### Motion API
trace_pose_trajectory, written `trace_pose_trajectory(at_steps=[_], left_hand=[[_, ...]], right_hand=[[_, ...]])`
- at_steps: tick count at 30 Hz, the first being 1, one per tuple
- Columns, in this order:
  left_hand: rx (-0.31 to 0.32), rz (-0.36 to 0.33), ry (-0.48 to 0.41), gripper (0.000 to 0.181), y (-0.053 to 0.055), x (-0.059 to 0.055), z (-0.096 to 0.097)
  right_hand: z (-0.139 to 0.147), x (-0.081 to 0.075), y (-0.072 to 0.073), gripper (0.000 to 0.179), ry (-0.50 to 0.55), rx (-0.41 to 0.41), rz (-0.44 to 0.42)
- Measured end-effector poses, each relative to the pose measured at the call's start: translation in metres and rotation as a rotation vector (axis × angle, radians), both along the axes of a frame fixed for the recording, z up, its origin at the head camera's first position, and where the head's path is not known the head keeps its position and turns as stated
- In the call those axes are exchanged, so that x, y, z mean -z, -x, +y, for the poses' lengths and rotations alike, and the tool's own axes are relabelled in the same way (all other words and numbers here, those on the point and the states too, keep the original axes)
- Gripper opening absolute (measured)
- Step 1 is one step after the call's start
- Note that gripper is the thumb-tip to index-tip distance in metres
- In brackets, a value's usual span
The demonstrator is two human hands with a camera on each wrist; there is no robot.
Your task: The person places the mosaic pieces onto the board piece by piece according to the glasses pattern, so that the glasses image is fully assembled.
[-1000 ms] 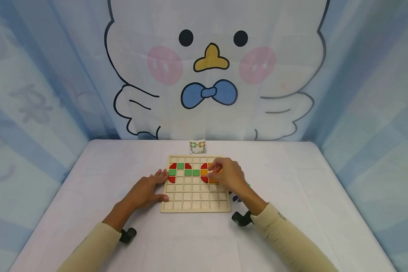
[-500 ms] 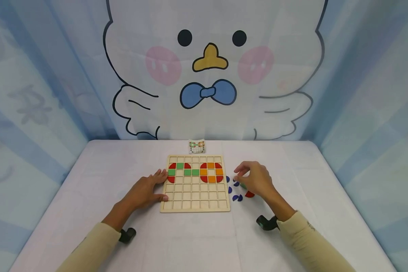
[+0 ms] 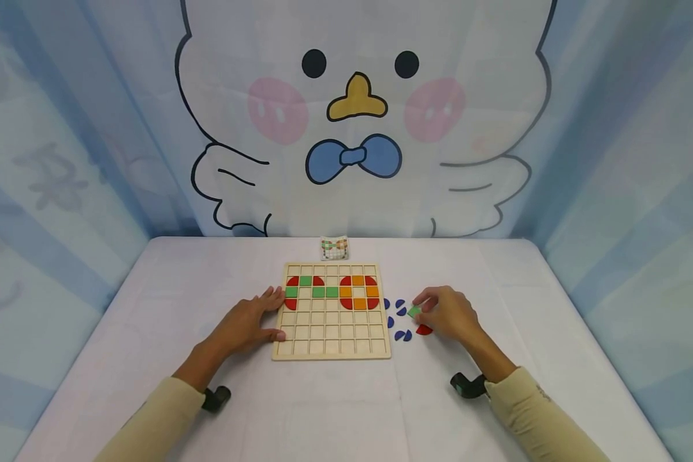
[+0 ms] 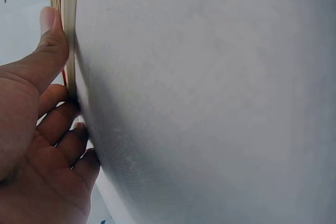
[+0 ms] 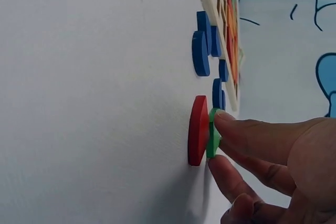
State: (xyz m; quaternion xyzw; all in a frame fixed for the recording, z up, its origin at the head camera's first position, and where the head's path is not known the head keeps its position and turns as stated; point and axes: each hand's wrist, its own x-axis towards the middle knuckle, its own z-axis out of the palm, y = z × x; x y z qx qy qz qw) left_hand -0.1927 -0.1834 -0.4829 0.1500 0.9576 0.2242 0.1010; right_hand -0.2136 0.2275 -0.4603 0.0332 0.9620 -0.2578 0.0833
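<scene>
A wooden grid board (image 3: 330,333) lies on the table, with red, green and orange tiles set in its upper rows. My left hand (image 3: 247,325) rests at the board's left edge, fingers extended, thumb lower down the same side. To the right of the board, my right hand (image 3: 452,313) pinches a green square tile (image 3: 413,311) between thumb and finger. In the right wrist view the green tile (image 5: 212,142) stands right beside a red quarter-round tile (image 5: 197,130). Several small blue pieces (image 3: 401,303) lie between the board and the right hand.
Behind the board is a small pattern card (image 3: 334,248) with a coloured design. A white cloth covers the table (image 3: 237,269). Curtains (image 3: 612,160) with a cartoon bird stand along the back and sides.
My right hand has moved from the board's upper right to the loose pieces and taken hold of the green tile. An orange and red ring now shows on the board. The left hand stays put.
</scene>
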Motion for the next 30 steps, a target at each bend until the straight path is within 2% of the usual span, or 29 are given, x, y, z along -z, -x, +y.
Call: trace_pose_trajectory(at_steps=[9,16,30], left_hand=[[0.002,0.01,-0.015,0.099,0.001,0.003,-0.001],[0.004,0.017,-0.017,0.098,0.001,0.003,-0.001],[-0.001,0.01,-0.008,0.098,-0.001,0.0,0.0]], right_hand=[[0.001,0.001,0.003,0.023,0.002,-0.017,0.021],[-0.004,-0.003,0.003,0.015,0.092,-0.039,0.04],[-0.042,-0.01,0.002,0.012,0.181,-0.097,0.116]])
